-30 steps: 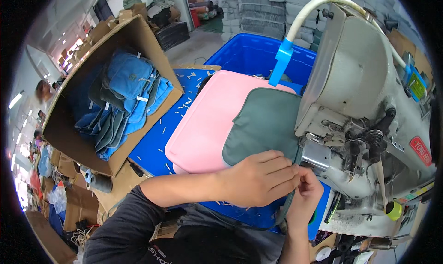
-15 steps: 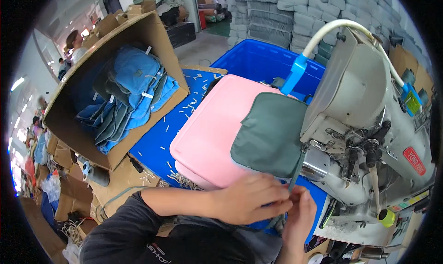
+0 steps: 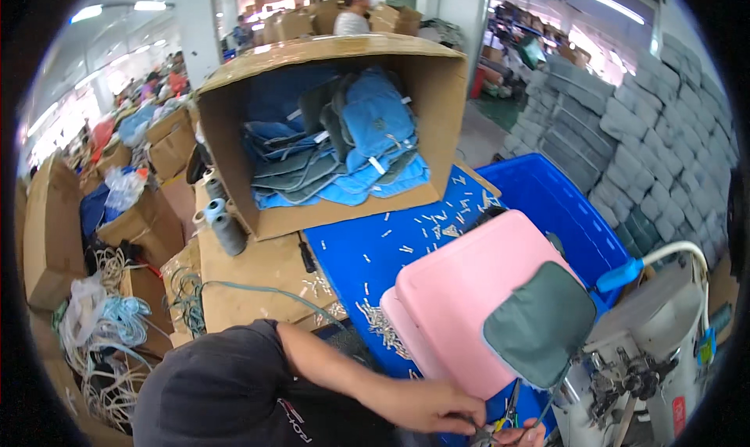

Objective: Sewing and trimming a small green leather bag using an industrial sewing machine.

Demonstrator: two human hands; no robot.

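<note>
A dark green fabric piece [image 3: 541,324] with rounded corners lies on a pink plastic lid-like board [image 3: 469,283], beside the sewing machine [image 3: 648,353]. From its lower corner a narrow green strip [image 3: 549,404] runs down to my right hand [image 3: 522,436], whose fingers pinch it near the bottom edge. My left hand [image 3: 445,408] reaches across from the left, fingers closed close to the right hand. What they hold is too small and partly hidden to name. Between the hands and the pink board, a scissor-like tool [image 3: 512,404] with a bit of yellow shows.
A cardboard box [image 3: 332,224] on its side holds blue and grey-green fabric pieces. White scraps lie scattered over the blue tabletop [image 3: 351,252]. A blue bin [image 3: 562,189] stands behind the pink board; thread cones [image 3: 226,230] and a loose green cord [image 3: 273,292] sit at left.
My view has swung left, so the box and table sit further right and the hands lower. The hands have parted slightly, with the green strip stretched from the fabric to my right hand.
</note>
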